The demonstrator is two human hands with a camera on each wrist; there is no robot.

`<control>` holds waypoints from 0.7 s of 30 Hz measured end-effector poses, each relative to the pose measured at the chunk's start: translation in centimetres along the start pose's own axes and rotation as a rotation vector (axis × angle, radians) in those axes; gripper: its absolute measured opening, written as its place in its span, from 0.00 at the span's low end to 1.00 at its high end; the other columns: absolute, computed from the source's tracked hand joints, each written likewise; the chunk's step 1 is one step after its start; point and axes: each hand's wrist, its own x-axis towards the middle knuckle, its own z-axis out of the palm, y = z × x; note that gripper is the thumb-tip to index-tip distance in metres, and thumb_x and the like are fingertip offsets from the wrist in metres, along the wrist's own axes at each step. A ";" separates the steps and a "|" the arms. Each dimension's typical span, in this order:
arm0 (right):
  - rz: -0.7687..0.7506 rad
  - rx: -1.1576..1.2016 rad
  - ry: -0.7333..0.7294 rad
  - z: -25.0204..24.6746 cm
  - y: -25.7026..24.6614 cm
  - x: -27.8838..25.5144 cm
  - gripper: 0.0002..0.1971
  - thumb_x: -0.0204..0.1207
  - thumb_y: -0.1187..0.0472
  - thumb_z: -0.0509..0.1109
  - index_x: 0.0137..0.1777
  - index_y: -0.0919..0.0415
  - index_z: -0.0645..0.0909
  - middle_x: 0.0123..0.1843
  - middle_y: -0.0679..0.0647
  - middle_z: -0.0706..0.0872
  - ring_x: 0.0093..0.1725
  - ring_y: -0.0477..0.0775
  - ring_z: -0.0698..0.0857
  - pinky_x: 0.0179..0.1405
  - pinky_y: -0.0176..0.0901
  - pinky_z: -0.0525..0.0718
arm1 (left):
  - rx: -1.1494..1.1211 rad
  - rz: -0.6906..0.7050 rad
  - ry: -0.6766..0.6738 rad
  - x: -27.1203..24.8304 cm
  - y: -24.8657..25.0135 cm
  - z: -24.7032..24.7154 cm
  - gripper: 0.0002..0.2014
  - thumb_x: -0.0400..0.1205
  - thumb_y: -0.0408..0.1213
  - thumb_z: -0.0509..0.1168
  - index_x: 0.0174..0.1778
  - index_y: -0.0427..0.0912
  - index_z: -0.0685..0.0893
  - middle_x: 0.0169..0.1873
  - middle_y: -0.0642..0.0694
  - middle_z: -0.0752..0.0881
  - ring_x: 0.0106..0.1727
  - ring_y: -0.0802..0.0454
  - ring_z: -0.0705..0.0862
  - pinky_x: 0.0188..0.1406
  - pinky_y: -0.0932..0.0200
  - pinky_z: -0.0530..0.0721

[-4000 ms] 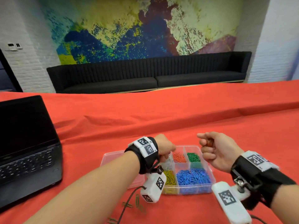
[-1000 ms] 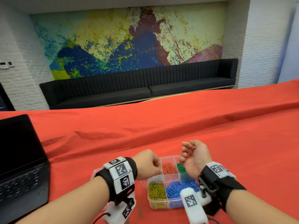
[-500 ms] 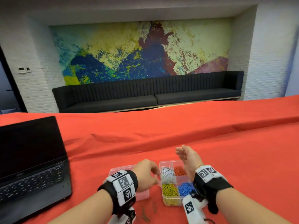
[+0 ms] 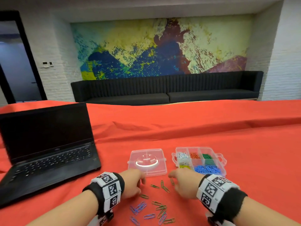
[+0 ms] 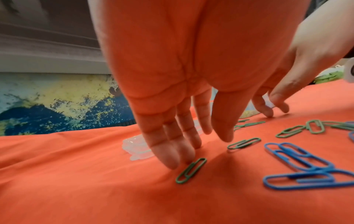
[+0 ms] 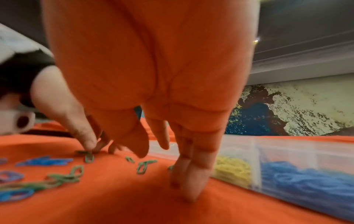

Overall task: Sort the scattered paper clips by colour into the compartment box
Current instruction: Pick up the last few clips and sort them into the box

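- We work on a red cloth-covered table (image 4: 211, 136), where the clear plastic compartment box (image 4: 223, 160) stands just beyond our right hand (image 4: 184, 183); its cells already hold white, red, green, yellow and blue clips.
- An open black laptop (image 4: 47, 144) sits to our left, well apart, and the box's clear square lid (image 4: 147, 162) lies just beyond our left hand (image 4: 130, 183); neither blocks the way, we judge.
- The scattered green paper clips (image 4: 162, 186) and blue paper clips (image 4: 138, 207) lie between and just nearer than our hands.
- Both hands are spread with straight fingers reaching down to the cloth, holding nothing; the left fingertips (image 5: 172, 160) touch a single green clip (image 5: 191, 170).
- Several clips overlap, so we should slide one free, pinch it alone, then drop greens in the green cell.
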 end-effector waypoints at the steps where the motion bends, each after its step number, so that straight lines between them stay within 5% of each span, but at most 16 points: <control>1: 0.003 -0.074 -0.023 0.6 -0.5 0.4 0.20 0.77 0.64 0.59 0.70 0.61 0.75 0.68 0.60 0.80 0.67 0.61 0.80 0.65 0.48 0.80 | 0.003 0.005 0.011 0.1 0.0 0.2 0.16 0.78 0.35 0.68 0.63 0.43 0.81 0.57 0.46 0.85 0.57 0.48 0.83 0.50 0.65 0.74; 5: 0.007 -0.269 -0.074 1.6 -1.4 1.2 0.17 0.78 0.57 0.61 0.65 0.62 0.78 0.64 0.61 0.79 0.63 0.64 0.80 0.62 0.55 0.81 | 0.010 0.003 0.031 0.7 0.2 0.7 0.15 0.78 0.38 0.70 0.60 0.43 0.83 0.57 0.45 0.86 0.58 0.47 0.83 0.53 0.62 0.77; 9: -0.036 -0.282 -0.043 2.0 -0.9 0.8 0.18 0.81 0.52 0.63 0.64 0.63 0.78 0.64 0.58 0.75 0.64 0.61 0.77 0.64 0.50 0.77 | -0.010 0.041 0.042 1.7 0.5 0.9 0.14 0.78 0.39 0.69 0.59 0.44 0.83 0.56 0.45 0.86 0.57 0.46 0.83 0.49 0.62 0.76; 14: -0.011 -0.162 -0.057 1.8 -0.6 1.2 0.12 0.77 0.59 0.70 0.58 0.61 0.85 0.52 0.58 0.84 0.50 0.57 0.82 0.50 0.40 0.78 | -0.036 0.080 0.013 3.2 1.8 0.6 0.08 0.78 0.36 0.69 0.52 0.42 0.85 0.43 0.46 0.84 0.46 0.49 0.82 0.44 0.62 0.76; 18: 0.052 -0.056 -0.034 1.6 0.1 1.1 0.12 0.73 0.67 0.68 0.53 0.57 0.88 0.54 0.55 0.89 0.54 0.56 0.87 0.53 0.38 0.83 | -0.038 0.116 -0.018 3.0 1.2 0.3 0.05 0.78 0.32 0.65 0.43 0.39 0.86 0.38 0.42 0.87 0.38 0.53 0.79 0.41 0.63 0.76; 21: 0.099 0.037 0.033 1.4 -0.2 1.3 0.11 0.74 0.66 0.65 0.50 0.53 0.86 0.51 0.52 0.88 0.55 0.54 0.86 0.53 0.36 0.82 | -0.217 0.104 0.035 2.0 -0.8 -0.1 0.06 0.77 0.30 0.65 0.38 0.43 0.85 0.28 0.50 0.82 0.34 0.52 0.80 0.37 0.63 0.76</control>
